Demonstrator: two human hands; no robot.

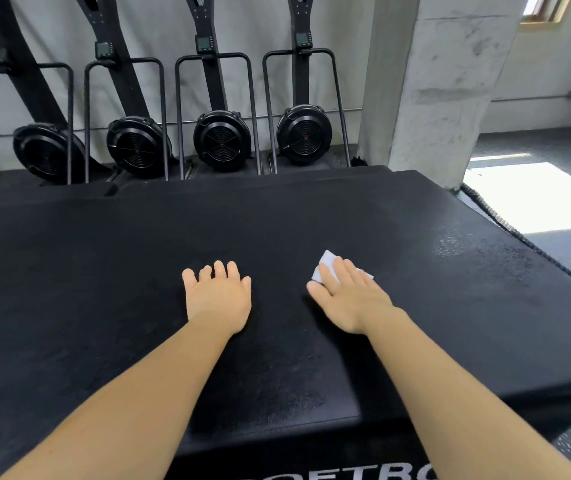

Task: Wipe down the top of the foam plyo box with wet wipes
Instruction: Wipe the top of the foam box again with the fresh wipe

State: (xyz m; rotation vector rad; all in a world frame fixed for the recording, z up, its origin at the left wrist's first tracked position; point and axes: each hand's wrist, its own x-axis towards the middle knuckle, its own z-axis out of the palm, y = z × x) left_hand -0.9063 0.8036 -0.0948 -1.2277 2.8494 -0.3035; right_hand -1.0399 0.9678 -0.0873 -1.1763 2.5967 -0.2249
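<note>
Black foam plyo box (pixel 312 220) filling the foreground, both hands lying flat on its top.
White lettering (pixel 312 474) is showing on its near face; past that, the left hand (pixel 220 299) is resting palm-down with fingers loosely spread, and the right hand (pixel 350 299) is pressing a white wet wipe (pixel 325 263) under straight fingers. Farther right a damp sheen (pixel 457 244) is glistening. Four black fan machines (pixel 221 140) are standing along the far wall, beside a concrete pillar (pixel 433 81).

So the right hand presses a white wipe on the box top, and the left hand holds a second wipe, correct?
No. The head view shows the left hand holding nothing: it lies open and bare on the box top. The right hand does press the white wipe there.
</note>
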